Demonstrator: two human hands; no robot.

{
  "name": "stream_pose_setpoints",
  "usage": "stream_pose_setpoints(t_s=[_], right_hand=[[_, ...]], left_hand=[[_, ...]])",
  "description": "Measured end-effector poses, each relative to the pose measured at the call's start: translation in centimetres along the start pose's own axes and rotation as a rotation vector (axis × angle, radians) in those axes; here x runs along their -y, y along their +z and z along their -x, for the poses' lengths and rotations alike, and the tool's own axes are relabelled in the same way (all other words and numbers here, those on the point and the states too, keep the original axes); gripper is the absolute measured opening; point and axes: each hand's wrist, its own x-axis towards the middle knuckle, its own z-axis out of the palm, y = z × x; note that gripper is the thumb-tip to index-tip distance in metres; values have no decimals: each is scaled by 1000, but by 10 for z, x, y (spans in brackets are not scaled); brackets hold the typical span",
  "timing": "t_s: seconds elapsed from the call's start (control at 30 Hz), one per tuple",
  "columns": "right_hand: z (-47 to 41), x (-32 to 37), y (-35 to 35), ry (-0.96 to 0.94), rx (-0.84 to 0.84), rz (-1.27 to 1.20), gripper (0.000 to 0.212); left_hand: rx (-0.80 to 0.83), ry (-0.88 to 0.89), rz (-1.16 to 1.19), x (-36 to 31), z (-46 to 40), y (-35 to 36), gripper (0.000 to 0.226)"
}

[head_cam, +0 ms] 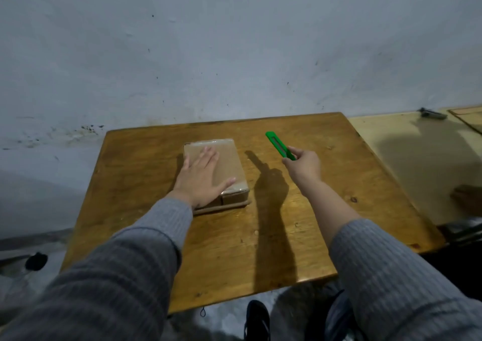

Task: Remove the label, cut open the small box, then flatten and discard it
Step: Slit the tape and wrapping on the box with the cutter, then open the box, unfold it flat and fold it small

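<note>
**Box pinned flat on the worktop, cutter raised beside it**

A pale, scuffed wall (pixel 234 40) fills the upper half of the view. Below it a brown wooden worktop (pixel 156 236) is seen, with a second, lighter worktop (pixel 407 152) set against its right edge. Both forearms are covered by grey ribbed sleeves (pixel 135 252); the right one is pushed back from the wrist.

The small cardboard box (pixel 229 163) is laid flat near the middle of the brown worktop, slightly left of centre and towards the wall. Its top is sealed with clear tape, and the near end face is turned towards the person. Whether a label is stuck on it cannot be told.

The left hand (pixel 202 180) is pressed palm-down on the left part of the box top, its fingers (pixel 208 158) spread out straight and gripping nothing, the thumb stretched across towards the near right corner. The right hand (pixel 303 164) is held above the worktop to the right of the box, well apart from it, with its fingers (pixel 296 155) curled tightly around the lower end of a green box cutter (pixel 277 145). The cutter is pointed up and away towards the wall. A dark shadow of the right arm is cast on the worktop between the box and that hand.

A small grey object (pixel 433 113) is left at the far edge of the lighter worktop; what it is cannot be made out.
</note>
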Motion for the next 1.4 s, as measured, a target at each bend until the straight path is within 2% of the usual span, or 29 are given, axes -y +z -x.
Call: stream_pose_setpoints(t_s=[0.17, 0.27, 0.53, 0.63, 0.7, 0.83, 0.9, 1.0, 1.1, 1.17, 1.3, 1.4], right_hand=[[-47, -14, 13, 9, -73, 243, 38], [-76, -21, 17, 4, -54, 275, 39], [-114, -41, 23, -32, 29, 473, 39], [-114, -42, 23, -45, 52, 505, 48], [-107, -38, 23, -65, 47, 539, 51], [-81, -22, 30, -154, 79, 502, 41], [-60, -14, 38, -204, 104, 473, 37], [-20, -4, 52, -259, 144, 431, 36], [25, 4, 65, -285, 181, 394, 42], [51, 5, 72, -287, 143, 409, 47], [86, 1, 86, -298, -5, 577, 59], [92, 3, 95, -280, 54, 687, 73]], left_hand=[[-7, -45, -30, 7, -23, 10, 91], [-53, -50, -45, 9, -27, 17, 94], [-17, -90, -28, 10, -34, 22, 94], [-1, -92, -38, 7, -34, 20, 95], [17, -88, -19, 7, -33, 15, 98], [-38, -81, 13, 8, -35, 5, 99], [-43, -59, -11, 12, -42, -2, 91], [62, -40, -65, 21, -54, -10, 72], [130, -45, -71, 28, -58, -12, 67], [117, -43, -60, 29, -56, -10, 66], [63, -108, -78, 30, -47, -5, 67], [49, -180, -62, 34, -37, -5, 67]])
